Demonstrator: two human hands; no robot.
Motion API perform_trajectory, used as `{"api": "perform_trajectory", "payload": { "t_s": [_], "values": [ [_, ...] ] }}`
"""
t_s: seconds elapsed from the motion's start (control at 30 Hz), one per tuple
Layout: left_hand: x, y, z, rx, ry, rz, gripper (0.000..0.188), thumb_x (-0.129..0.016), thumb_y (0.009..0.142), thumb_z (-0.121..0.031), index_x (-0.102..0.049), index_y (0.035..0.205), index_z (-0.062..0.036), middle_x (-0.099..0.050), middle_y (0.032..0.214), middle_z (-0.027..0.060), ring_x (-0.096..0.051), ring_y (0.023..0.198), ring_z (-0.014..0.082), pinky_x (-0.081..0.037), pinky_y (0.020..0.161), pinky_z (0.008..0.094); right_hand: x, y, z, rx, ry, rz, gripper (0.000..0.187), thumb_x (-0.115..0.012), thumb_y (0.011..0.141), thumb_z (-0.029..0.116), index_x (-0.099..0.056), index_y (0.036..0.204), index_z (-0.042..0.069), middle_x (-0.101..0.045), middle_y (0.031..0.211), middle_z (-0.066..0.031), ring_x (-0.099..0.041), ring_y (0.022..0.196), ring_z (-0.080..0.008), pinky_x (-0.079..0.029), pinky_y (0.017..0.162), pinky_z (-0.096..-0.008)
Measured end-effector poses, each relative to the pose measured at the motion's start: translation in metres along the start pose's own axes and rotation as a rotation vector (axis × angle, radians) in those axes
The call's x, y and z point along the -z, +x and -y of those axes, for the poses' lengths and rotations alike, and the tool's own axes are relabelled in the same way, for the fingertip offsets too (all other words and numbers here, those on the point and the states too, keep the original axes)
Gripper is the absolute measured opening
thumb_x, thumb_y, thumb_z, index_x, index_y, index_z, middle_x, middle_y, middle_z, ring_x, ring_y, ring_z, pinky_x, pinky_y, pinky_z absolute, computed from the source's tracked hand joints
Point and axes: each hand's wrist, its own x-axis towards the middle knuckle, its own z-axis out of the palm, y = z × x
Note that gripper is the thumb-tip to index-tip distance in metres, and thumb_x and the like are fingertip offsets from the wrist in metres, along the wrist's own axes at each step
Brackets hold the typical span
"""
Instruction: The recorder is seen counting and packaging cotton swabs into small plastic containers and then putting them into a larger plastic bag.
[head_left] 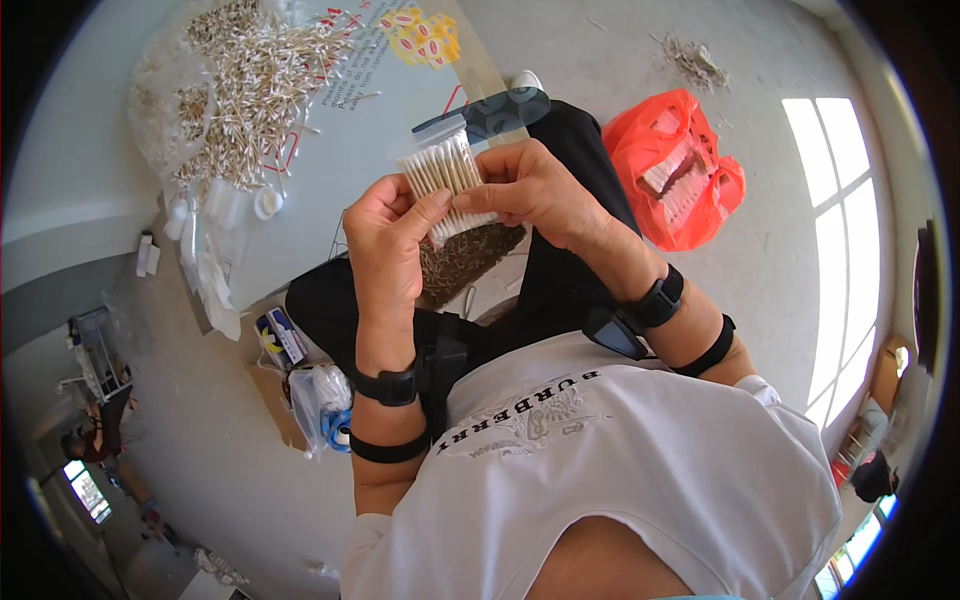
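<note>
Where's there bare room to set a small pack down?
Bare tabletop lies between the cotton swab heap and the left hand; bare floor lies between the right forearm and the red plastic bag. Crowded: the tabletop's left side, beneath that heap.

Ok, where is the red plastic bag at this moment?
In the head view, the red bag sits on the floor at upper right, beside the black trousers.

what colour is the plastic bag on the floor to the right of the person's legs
The plastic bag is bright translucent red, best seen in the head view.
</note>
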Motion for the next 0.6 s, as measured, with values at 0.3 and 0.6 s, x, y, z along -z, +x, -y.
{"api": "perform_trajectory", "payload": {
  "t_s": [0.3, 0.6],
  "values": [
    [-0.005, -0.008, -0.010, -0.164, 0.218, 0.012, 0.042, -0.066, 0.079, 0.005, -0.060, 0.121, 0.0028, -0.066, 0.109, 0.0117, -0.063, 0.097, 0.0178, -0.053, 0.080, 0.0304, 0.005, 0.005, -0.009, -0.069, 0.145, -0.182, 0.026, -0.073, 0.082, 0.010, -0.067, 0.101, -0.006, -0.058, 0.067, -0.0021, -0.046, 0.052, -0.0054, -0.035, 0.045, -0.0213],
    [0.005, 0.008, 0.005, -0.826, 0.932, 0.221, 0.048, -0.077, 0.063, 0.007, -0.066, 0.108, -0.0062, -0.065, 0.106, 0.0085, -0.060, 0.101, 0.0282, -0.051, 0.086, 0.0370, 0.005, 0.024, -0.022, -0.210, 0.442, -0.194, 0.027, -0.067, 0.089, 0.011, -0.063, 0.108, -0.008, -0.061, 0.071, -0.0101, -0.043, 0.048, -0.0064, -0.026, 0.038, -0.0198]
  ]
}}
